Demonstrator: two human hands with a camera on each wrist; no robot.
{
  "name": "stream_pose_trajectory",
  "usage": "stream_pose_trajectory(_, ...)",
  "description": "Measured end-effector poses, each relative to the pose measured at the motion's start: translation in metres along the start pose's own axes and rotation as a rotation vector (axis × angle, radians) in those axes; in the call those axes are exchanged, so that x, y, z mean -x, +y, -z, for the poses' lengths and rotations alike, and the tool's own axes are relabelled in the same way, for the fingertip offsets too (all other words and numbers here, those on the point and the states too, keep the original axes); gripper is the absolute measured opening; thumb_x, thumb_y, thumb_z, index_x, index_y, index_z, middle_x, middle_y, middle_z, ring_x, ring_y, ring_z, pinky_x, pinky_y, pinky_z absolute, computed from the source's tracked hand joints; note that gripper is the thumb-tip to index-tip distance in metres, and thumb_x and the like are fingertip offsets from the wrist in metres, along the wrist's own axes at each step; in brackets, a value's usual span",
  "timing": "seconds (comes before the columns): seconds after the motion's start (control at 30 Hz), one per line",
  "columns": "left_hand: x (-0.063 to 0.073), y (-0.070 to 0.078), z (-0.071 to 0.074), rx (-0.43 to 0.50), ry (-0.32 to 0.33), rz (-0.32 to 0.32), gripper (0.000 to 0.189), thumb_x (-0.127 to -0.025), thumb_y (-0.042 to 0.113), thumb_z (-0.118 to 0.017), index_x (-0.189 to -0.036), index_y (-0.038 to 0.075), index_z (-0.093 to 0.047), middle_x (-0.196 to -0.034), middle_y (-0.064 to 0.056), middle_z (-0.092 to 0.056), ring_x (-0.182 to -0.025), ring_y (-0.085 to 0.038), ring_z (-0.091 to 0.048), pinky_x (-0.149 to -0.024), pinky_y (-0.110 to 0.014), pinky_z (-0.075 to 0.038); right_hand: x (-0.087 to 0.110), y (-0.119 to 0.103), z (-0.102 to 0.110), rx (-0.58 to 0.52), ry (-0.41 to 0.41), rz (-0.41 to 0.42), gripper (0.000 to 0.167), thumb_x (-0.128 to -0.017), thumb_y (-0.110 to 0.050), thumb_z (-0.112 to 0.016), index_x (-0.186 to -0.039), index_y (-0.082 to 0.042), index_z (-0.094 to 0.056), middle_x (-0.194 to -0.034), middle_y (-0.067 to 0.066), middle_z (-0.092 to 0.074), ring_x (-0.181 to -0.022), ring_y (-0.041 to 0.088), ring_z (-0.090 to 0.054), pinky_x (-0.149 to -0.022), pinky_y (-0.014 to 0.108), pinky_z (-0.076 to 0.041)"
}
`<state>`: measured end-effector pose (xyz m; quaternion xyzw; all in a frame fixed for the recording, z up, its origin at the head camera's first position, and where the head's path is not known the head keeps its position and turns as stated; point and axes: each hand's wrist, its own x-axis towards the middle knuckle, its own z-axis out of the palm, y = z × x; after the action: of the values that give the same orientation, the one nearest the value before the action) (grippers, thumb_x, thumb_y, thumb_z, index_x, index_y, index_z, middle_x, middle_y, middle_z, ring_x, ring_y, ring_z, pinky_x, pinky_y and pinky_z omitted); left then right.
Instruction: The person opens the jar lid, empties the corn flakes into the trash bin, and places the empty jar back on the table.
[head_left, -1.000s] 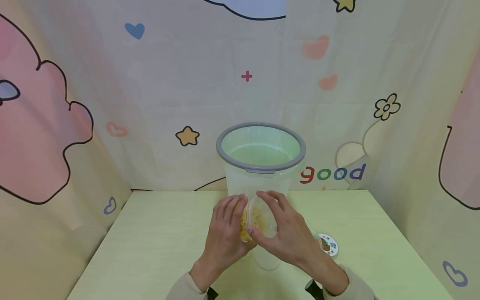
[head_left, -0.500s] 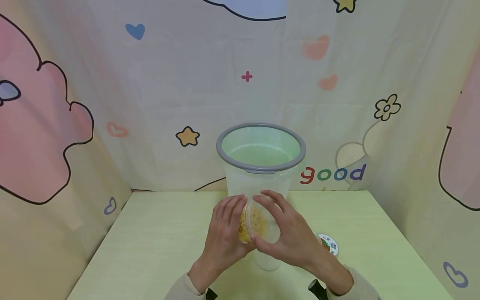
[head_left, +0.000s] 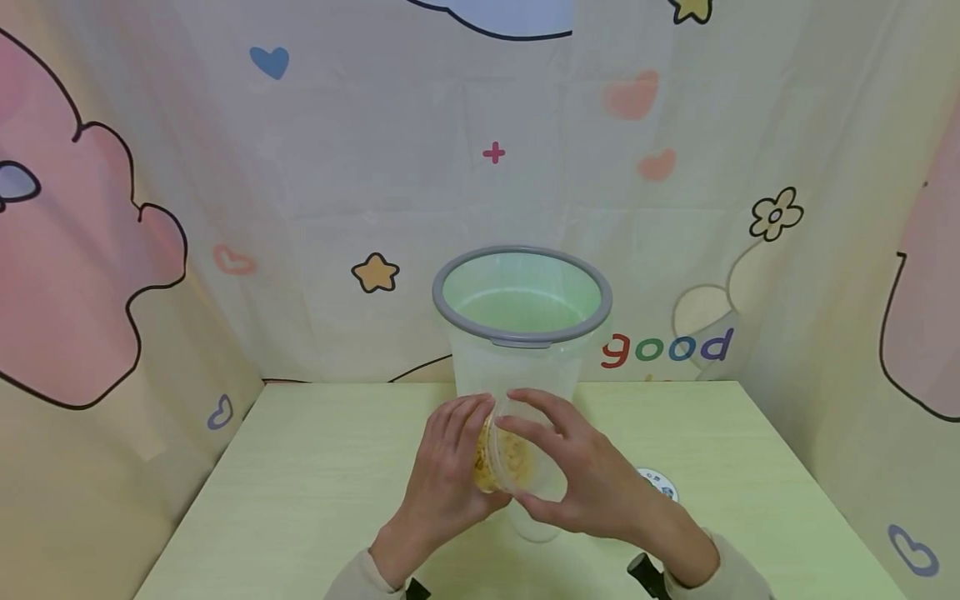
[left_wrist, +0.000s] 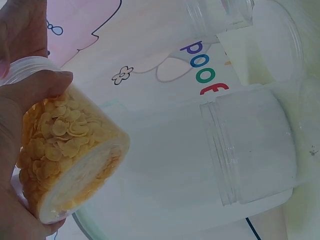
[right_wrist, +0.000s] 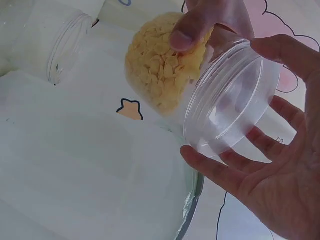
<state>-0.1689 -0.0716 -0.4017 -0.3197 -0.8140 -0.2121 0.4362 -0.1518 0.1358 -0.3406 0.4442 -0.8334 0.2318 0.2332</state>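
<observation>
My left hand [head_left: 446, 471] grips a clear plastic jar [left_wrist: 70, 135] of yellow corn flakes from the side, thumb and fingers wrapped round it. The jar lies tilted, its mouth turned towards the right hand. At that mouth sits a clear ridged lid [right_wrist: 240, 110], held by my right hand [head_left: 592, 475] with thumb and fingertips spread round its rim. In the right wrist view, the flakes are packed towards the jar's base, away from the lid. Behind and below the hands stands a clear jar [left_wrist: 255, 147] with no flakes in it, partly hidden in the head view.
A tall pale-green bin with a grey rim [head_left: 517, 335] stands just beyond the hands at the table's [head_left: 300, 483] back edge. Right of my right wrist, a round printed lid [head_left: 660, 483] shows in part. Another clear jar [left_wrist: 220, 20] appears in the left wrist view.
My right hand's fingers have spread and shifted round the lid's rim, and its wrist has moved right and slightly down, covering more of the printed lid. My left hand keeps its grip, almost still.
</observation>
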Motion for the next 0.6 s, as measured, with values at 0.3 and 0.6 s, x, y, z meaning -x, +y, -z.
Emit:
stream_pose_trajectory(0.3, 0.0006, -0.0045, 0.0029, 0.084, -0.045, -0.014, 0.112, -0.045, 0.036, -0.095, -0.140, 0.006, -0.044, -0.136, -0.007, -0.053, -0.123, -0.025, -0.050, -0.102, -0.044, -0.046, 0.0023, 0.0070, 0.0037, 0.060, -0.032, 0.178, 0.081, -0.065, -0.024, -0.087, -0.138, -0.024, -0.052, -0.151, 0.009, -0.040, -0.141, 0.033, -0.037, -0.098, 0.047, -0.053)
stream_pose_trajectory(0.6, 0.0013, -0.0040, 0.0045, 0.116, -0.059, -0.005, 0.110, -0.046, 0.037, -0.095, -0.139, 0.007, -0.044, -0.136, -0.006, -0.052, -0.123, -0.024, -0.050, -0.102, -0.044, -0.046, 0.0031, 0.0067, 0.0046, 0.063, -0.027, 0.226, 0.080, -0.063, -0.020, -0.086, -0.136, -0.023, -0.053, -0.151, 0.010, -0.041, -0.140, 0.035, -0.038, -0.097, 0.047, -0.054)
